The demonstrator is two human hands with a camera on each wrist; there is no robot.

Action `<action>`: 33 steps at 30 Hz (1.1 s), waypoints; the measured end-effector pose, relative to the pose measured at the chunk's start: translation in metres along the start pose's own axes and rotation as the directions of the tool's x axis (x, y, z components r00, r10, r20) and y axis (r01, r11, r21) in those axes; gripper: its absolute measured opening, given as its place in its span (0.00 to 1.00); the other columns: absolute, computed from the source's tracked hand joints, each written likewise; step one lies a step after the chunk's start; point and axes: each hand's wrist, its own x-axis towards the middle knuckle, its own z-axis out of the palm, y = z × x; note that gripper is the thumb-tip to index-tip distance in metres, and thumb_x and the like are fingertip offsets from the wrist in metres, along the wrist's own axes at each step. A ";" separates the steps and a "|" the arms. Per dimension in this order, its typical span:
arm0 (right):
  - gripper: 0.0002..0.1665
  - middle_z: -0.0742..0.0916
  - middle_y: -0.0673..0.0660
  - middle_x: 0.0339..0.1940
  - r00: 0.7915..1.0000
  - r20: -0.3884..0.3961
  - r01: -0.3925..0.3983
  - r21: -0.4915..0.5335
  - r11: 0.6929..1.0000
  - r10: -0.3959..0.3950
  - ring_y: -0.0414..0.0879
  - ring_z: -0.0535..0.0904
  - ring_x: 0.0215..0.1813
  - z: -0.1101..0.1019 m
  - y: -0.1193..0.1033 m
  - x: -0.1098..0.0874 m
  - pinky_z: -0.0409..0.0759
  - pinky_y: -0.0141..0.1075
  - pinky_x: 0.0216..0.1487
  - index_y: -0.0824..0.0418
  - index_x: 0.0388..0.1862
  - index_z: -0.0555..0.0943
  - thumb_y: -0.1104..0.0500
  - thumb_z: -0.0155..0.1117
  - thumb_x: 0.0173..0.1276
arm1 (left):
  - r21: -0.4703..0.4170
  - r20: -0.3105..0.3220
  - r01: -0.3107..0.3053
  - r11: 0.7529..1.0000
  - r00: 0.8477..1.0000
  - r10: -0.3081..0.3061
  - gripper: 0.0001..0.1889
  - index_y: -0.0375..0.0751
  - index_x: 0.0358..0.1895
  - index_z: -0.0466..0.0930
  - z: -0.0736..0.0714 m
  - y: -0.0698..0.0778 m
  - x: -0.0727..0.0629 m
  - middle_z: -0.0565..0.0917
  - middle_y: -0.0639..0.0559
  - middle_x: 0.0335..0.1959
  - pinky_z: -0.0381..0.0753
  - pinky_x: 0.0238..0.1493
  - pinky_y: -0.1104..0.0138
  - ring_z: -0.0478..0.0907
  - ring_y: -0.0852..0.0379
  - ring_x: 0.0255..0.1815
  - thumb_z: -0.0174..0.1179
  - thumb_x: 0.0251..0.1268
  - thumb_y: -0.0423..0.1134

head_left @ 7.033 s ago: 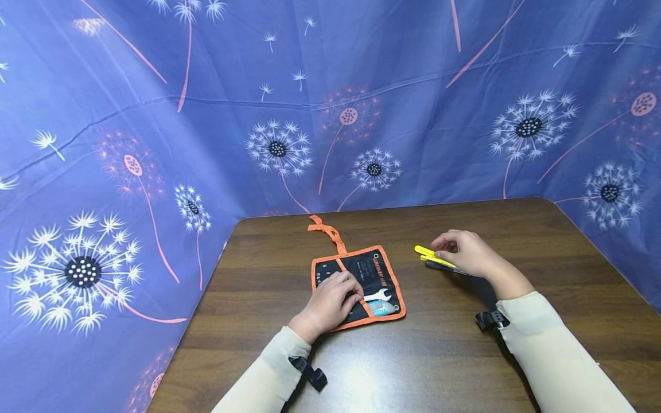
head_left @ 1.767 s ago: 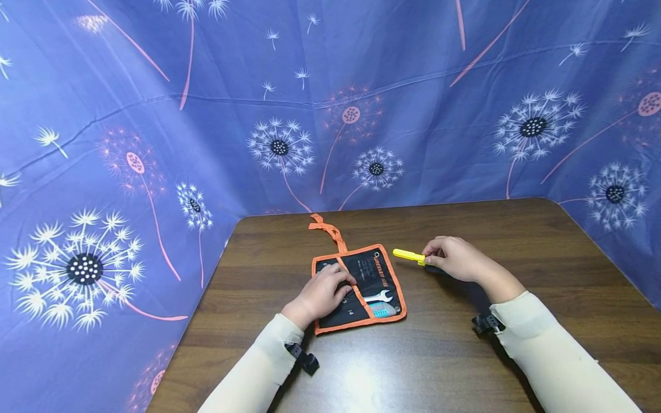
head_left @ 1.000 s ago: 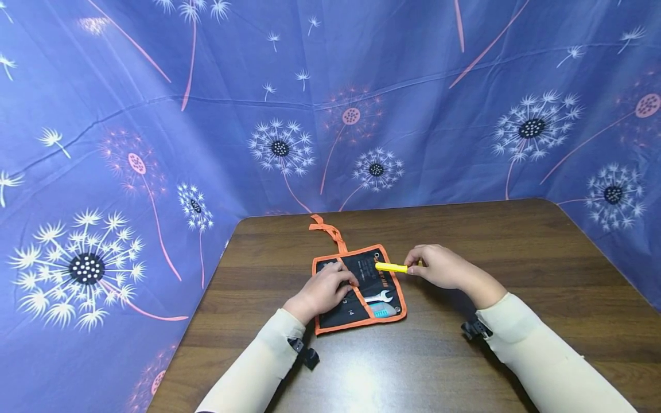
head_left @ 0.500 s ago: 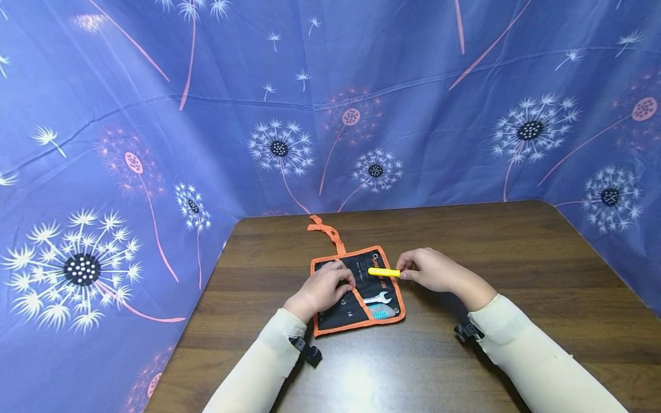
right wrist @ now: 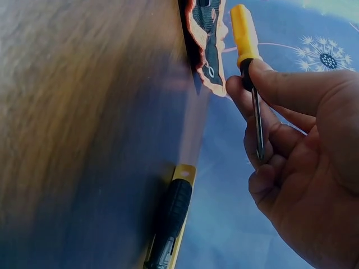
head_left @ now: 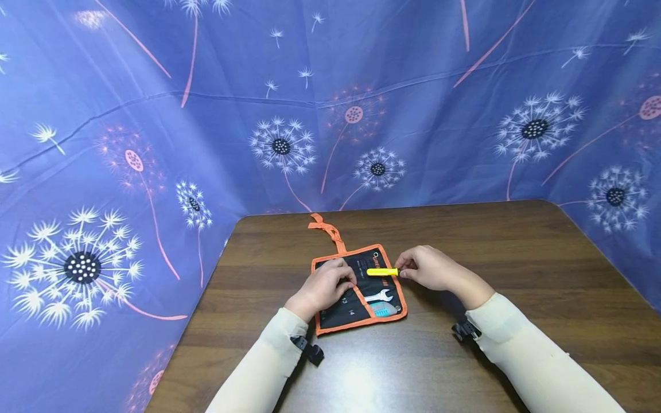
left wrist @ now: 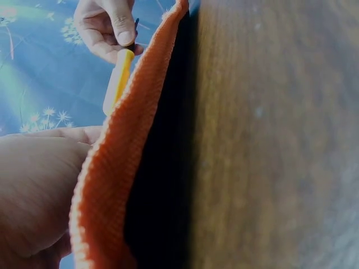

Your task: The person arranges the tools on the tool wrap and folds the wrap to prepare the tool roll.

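Note:
In the head view a black tool pouch (head_left: 356, 317) with orange trim lies on the table, its pocket numbers partly hidden by my left hand (head_left: 322, 287). That hand's thumb and fingers pinch the orange pocket edge. A wrench (head_left: 379, 296) and a teal-and-grey tool (head_left: 384, 310) stick out of the pocket. Between thumb and fingers, my right hand (head_left: 434, 268) holds a screwdriver (head_left: 382, 272) by its black collar. Its yellow handle points left over the pouch's upper flap. The right wrist view shows the metal shaft (right wrist: 258, 123) running back toward the palm.
A black and yellow utility knife (right wrist: 174, 210) lies on the table by the right hand in the right wrist view. An orange tie strap (head_left: 330, 232) extends from the pouch's far edge. A blue dandelion-print cloth (head_left: 439, 126) hangs behind the wooden table (head_left: 516, 241).
The right hand has picked up the screwdriver from the table's right part and carried it left over the pouch. During the last half second both hands have barely moved. The left hand stays at the pouch.

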 end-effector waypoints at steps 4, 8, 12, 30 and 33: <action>0.06 0.87 0.44 0.34 1.000 0.004 -0.002 0.002 1.000 0.002 0.40 0.80 0.35 0.002 0.000 0.003 0.79 0.41 0.38 0.55 0.45 0.90 0.63 0.71 0.73 | 0.003 -0.013 -0.005 1.000 1.000 0.005 0.03 0.60 0.42 0.85 0.000 0.000 0.000 0.77 0.65 0.42 0.77 0.44 0.68 0.74 0.65 0.42 0.65 0.76 0.43; 0.05 0.87 0.44 0.33 1.000 0.004 0.004 -0.001 1.000 -0.004 0.40 0.80 0.34 0.003 -0.001 0.006 0.78 0.41 0.37 0.54 0.44 0.89 0.62 0.72 0.72 | 0.005 -0.021 -0.004 1.000 1.000 0.004 0.03 0.60 0.42 0.85 0.000 -0.001 0.000 0.76 0.66 0.42 0.78 0.45 0.69 0.74 0.65 0.43 0.65 0.76 0.43; 0.04 0.86 0.44 0.32 1.000 0.006 0.011 -0.015 1.000 -0.011 0.41 0.79 0.33 0.006 -0.003 0.009 0.77 0.40 0.36 0.52 0.42 0.89 0.61 0.73 0.72 | 0.002 -0.027 -0.002 1.000 1.000 0.002 0.03 0.60 0.42 0.85 0.000 -0.001 0.000 0.76 0.67 0.42 0.78 0.45 0.69 0.74 0.66 0.43 0.65 0.76 0.43; 0.02 0.85 0.44 0.32 0.999 0.039 0.028 -0.015 0.999 -0.027 0.41 0.79 0.34 0.012 -0.015 0.014 0.78 0.41 0.37 0.56 0.42 0.88 0.61 0.72 0.72 | 0.010 -0.035 -0.004 1.000 0.999 0.004 0.03 0.60 0.42 0.86 0.001 -0.001 -0.001 0.76 0.67 0.42 0.78 0.44 0.69 0.73 0.65 0.43 0.66 0.75 0.43; 0.03 0.86 0.44 0.34 0.998 0.047 0.039 -0.020 0.999 -0.038 0.41 0.79 0.34 0.013 -0.015 0.016 0.79 0.41 0.38 0.55 0.42 0.89 0.61 0.71 0.73 | 0.018 -0.030 0.000 1.000 1.000 0.001 0.02 0.60 0.42 0.85 0.000 0.000 -0.001 0.76 0.67 0.42 0.78 0.44 0.68 0.73 0.65 0.42 0.65 0.76 0.43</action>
